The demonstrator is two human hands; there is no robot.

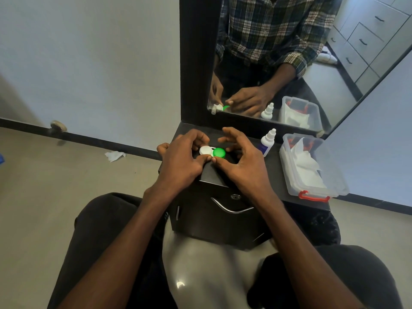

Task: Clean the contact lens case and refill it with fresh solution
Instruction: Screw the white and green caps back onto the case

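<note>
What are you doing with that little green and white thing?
A person sits at a black cabinet by a mirror, holding a contact lens case with both hands. The left hand grips the side with the white cap, and the right hand has its fingers around the green cap. Both caps are on. A solution bottle and a clear box of tissues wait to the right.

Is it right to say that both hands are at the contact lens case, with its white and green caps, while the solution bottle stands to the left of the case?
Not quite. In the head view the solution bottle stands to the right of the contact lens case, beside the plastic box. The rest holds: left hand and right hand are both at the case.
</note>
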